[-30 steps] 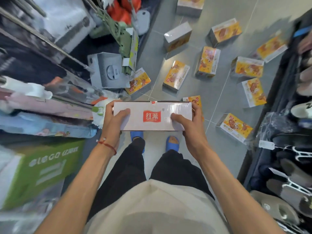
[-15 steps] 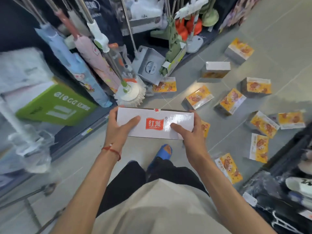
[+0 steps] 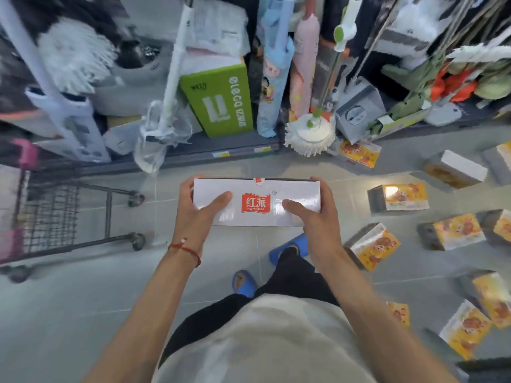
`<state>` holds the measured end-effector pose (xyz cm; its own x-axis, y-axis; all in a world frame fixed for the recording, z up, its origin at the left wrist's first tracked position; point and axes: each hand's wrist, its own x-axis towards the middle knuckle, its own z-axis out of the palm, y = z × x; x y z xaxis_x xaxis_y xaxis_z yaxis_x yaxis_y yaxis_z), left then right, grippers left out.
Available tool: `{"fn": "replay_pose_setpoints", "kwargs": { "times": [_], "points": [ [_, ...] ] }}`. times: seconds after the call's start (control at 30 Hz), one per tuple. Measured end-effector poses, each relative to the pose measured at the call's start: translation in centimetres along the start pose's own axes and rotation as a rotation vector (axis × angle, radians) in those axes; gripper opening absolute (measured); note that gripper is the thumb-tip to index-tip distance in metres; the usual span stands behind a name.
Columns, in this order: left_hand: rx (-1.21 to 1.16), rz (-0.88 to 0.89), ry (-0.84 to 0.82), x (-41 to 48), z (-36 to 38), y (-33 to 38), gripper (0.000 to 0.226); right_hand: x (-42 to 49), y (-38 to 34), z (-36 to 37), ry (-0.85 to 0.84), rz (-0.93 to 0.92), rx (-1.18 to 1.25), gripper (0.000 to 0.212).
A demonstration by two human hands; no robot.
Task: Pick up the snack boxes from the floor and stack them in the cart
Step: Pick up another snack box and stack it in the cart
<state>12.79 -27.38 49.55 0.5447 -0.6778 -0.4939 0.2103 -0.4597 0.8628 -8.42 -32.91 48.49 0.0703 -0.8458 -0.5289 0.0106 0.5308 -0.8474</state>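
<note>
The left hand [image 3: 199, 208] and right hand [image 3: 312, 214] still clasp the ends of the white cardboard snack box with a red logo [image 3: 255, 189], thumbs on top. The person has turned left, bringing the black wire shopping cart [image 3: 55, 217] into view, so placing looks close. More orange-printed snack boxes [image 3: 398, 197] litter the floor to the right.

The held snack box [image 3: 257, 201] is showing a white face with a red logo patch carrying white characters. The floor boxes [image 3: 398, 196] are showing yellow-orange fronts with brownish cartoon figures and grey sides. The floor [image 3: 83, 299] is showing pale grey tiles, the cart [image 3: 49, 217] dark wire mesh with pink trim. The bracelet [image 3: 188, 248] is showing red, the slippers [image 3: 244, 283] blue, the trousers [image 3: 293, 272] black. The carton [image 3: 221, 98] is showing green with white lettering.
</note>
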Motion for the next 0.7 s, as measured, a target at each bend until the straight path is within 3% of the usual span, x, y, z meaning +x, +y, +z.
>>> {"fn": "replay_pose_setpoints", "kwargs": {
  "times": [0.23,0.3,0.43,0.7],
  "points": [
    [-0.073,-0.034,0.236,-4.9,-9.4,-2.5,0.064,-4.2,2.1,6.4,-0.238,0.024,-0.114,0.059],
    [-0.081,-0.042,0.311,-6.2,-10.6,-2.8,0.062,-4.7,2.3,7.8,-0.291,0.038,-0.136,0.066],
    [-0.133,-0.049,0.45,-8.5,-11.5,-3.3,0.058,-5.0,2.2,9.4,-0.391,0.04,-0.207,0.078],
    [-0.28,-0.065,0.716,-11.5,-11.1,-4.1,0.058,-3.3,0.7,12.2,-0.65,0.024,-0.354,0.073]
  ]
}}
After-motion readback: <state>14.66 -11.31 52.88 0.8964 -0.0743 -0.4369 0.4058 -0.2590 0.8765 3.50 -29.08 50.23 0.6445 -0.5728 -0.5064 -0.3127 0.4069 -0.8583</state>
